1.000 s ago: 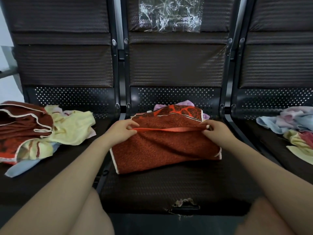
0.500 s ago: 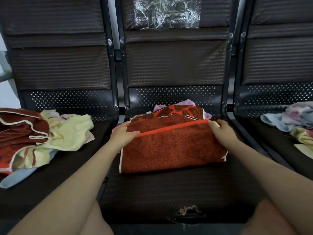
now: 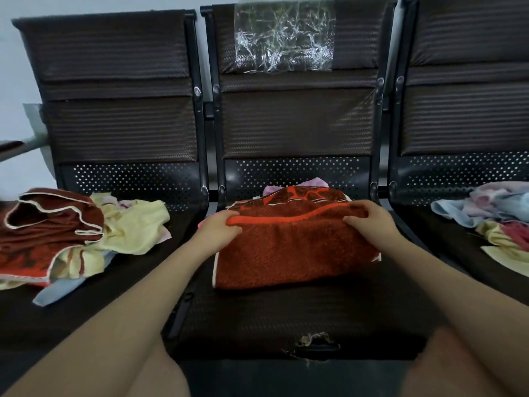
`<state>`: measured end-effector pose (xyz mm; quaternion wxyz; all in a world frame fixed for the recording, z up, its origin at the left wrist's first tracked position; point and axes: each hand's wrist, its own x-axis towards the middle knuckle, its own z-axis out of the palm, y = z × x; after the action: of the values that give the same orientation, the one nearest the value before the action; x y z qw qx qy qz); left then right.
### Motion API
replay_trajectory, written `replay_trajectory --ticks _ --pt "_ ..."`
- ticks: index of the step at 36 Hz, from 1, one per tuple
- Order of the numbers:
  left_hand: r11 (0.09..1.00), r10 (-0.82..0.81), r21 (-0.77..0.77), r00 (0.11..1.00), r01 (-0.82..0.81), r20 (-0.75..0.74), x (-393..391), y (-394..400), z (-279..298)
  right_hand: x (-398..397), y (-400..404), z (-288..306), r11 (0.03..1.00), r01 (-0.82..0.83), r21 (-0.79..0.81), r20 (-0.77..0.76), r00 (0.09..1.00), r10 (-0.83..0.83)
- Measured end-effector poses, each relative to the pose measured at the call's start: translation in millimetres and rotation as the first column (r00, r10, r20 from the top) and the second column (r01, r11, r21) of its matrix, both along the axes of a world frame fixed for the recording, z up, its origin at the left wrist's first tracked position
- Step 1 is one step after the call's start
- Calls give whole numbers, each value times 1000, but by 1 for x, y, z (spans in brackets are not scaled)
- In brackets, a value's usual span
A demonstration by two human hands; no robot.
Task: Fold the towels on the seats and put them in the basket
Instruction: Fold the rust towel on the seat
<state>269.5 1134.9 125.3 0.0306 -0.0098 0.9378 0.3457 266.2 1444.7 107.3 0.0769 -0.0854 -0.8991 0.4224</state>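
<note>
A dark red towel (image 3: 294,253) with an orange stripe lies partly folded on the middle seat (image 3: 286,316). My left hand (image 3: 220,229) grips the stripe edge at its left end. My right hand (image 3: 369,222) grips the same edge at its right end. A pink cloth (image 3: 310,183) peeks out behind the towel. No basket is in view.
The left seat holds a loose pile (image 3: 71,236) of dark red, yellow and light blue towels. The right seat carries another pile (image 3: 495,216) of blue, pink and yellow towels. Clear plastic (image 3: 284,35) is stuck on the middle backrest. The middle seat's front edge is torn (image 3: 313,340).
Both hands kept their hold on the striped edge and shifted it slightly toward me and up; the camera tilted upward, showing more of the backrests.
</note>
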Motion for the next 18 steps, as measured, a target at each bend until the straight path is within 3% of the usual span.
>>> replay_trajectory --ticks 5,9,13,18 --pt "932 97 363 974 -17 -205 36 -11 33 28 9 22 999 -26 -35 -100 995 22" --pt "876 43 481 991 24 -127 66 -18 38 55 26 24 996 -75 -39 -33 997 74" --pt "929 -66 368 997 44 46 88 -10 21 80 45 9 980 -199 5 246 950 191" --pt "977 -211 21 960 211 186 104 -1 -21 104 59 -11 900 -390 195 466 844 265"
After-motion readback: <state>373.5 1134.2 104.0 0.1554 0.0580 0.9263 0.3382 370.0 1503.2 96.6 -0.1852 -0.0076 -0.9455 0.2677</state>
